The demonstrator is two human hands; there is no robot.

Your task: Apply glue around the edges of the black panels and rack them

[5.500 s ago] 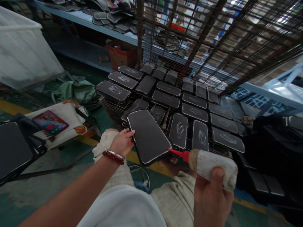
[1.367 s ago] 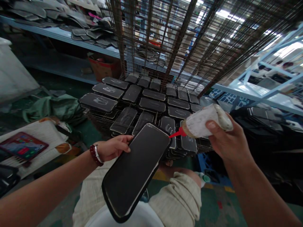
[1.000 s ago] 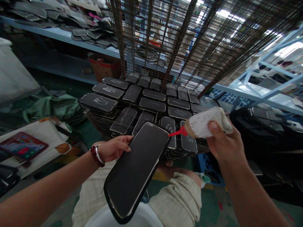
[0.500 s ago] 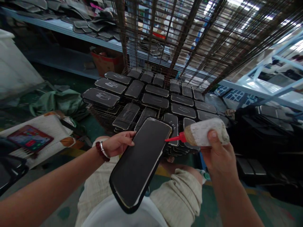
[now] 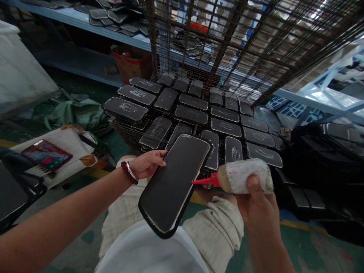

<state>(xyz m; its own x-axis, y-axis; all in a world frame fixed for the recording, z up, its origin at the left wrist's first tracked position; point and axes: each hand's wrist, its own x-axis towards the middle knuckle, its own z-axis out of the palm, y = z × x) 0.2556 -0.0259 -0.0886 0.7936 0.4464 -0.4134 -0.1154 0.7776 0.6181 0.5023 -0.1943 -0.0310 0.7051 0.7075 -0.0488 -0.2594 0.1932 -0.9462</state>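
My left hand [image 5: 150,164], with a bracelet at the wrist, grips a long black panel [image 5: 176,182] with rounded corners by its left edge. The panel is tilted over my lap, and a pale line of glue runs along parts of its rim. My right hand [image 5: 258,201] is wrapped round a glue bottle [image 5: 247,176] with a whitish, stained body. Its red nozzle [image 5: 204,181] points left, and the tip touches or nearly touches the panel's right edge. Beyond the panel, similar black panels [image 5: 192,113] lie in rows on a wire rack, several with pale glue squiggles.
Upright wire racks [image 5: 227,41] rise behind the rows. At left, a phone [image 5: 47,154] lies on a white woven stool [image 5: 82,151] near green cloth [image 5: 76,115]. A cardboard box [image 5: 132,64] sits on the blue shelf [image 5: 76,62]. Dark stacked pieces [image 5: 321,159] stand at right.
The nozzle tip has moved down along the panel's right edge towards me. The bottle is slightly lower, and the whole view has shifted a little. Both hands keep their holds.
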